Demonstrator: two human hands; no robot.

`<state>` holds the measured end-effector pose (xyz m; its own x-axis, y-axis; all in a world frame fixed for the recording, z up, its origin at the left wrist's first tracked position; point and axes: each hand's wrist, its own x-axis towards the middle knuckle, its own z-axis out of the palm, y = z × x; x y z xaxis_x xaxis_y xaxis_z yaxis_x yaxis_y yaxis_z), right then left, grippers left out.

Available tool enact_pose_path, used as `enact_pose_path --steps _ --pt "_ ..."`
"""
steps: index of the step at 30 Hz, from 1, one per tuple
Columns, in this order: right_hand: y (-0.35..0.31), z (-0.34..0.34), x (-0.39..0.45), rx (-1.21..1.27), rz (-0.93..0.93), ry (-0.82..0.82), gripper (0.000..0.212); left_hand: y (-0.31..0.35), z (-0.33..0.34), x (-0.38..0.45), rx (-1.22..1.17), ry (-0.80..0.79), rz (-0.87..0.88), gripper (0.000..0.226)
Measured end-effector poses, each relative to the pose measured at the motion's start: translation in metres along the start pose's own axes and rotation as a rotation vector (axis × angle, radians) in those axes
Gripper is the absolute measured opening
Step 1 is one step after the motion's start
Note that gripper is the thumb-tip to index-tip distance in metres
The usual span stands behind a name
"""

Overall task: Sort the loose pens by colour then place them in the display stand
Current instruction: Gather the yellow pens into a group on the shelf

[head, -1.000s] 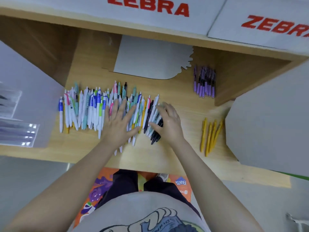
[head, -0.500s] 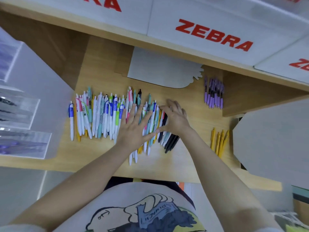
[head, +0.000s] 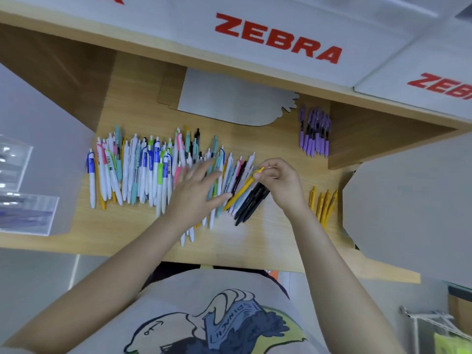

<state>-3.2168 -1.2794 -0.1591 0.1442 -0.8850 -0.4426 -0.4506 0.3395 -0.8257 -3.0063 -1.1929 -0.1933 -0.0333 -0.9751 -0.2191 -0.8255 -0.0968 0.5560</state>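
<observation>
A wide row of mixed loose pens [head: 143, 169] lies across the wooden shelf [head: 275, 226], mostly white with blue, pink, green and teal parts. My left hand [head: 196, 192] rests flat on the row's right half, fingers spread. My right hand [head: 281, 182] pinches the top end of a yellow pen [head: 242, 190], which slants over several black pens [head: 251, 200]. A sorted group of yellow pens [head: 322, 204] lies to the right. Purple pens [head: 315, 135] lie grouped at the back right. Clear display stand compartments [head: 24, 200] sit at the left edge.
A grey card with a scalloped edge [head: 229, 100] lies at the back of the shelf. White boxes printed ZEBRA [head: 278, 39] sit on the shelf above. A grey panel [head: 408, 208] closes off the right side. The wooden divider [head: 383, 139] stands behind the purple pens.
My right hand has lifted off the pile and now pinches a yellow pen drawn out over the black pens. My left hand stays spread on the pile.
</observation>
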Motion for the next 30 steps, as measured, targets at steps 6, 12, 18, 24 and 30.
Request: enact_pose_path --steps 6,12,18,24,30 --pt "-0.007 0.022 -0.016 0.126 -0.080 -0.078 0.017 0.038 -0.004 -0.004 -0.823 -0.271 -0.412 0.017" --pt "0.053 0.068 -0.008 -0.669 -0.341 0.035 0.058 0.008 0.004 -0.028 -0.916 -0.025 -0.692 0.023" --pt "0.083 0.065 -0.002 -1.038 -0.395 -0.121 0.079 0.003 0.010 -0.035 -0.977 -0.012 -0.768 0.027" --pt "0.098 0.029 -0.005 -1.102 -0.436 -0.193 0.072 0.008 0.010 -0.034 -1.032 -0.003 -0.776 0.029" --pt "0.084 0.028 -0.009 -1.042 -0.470 -0.226 0.067 0.010 0.008 -0.034 -1.056 -0.018 -0.771 0.029"
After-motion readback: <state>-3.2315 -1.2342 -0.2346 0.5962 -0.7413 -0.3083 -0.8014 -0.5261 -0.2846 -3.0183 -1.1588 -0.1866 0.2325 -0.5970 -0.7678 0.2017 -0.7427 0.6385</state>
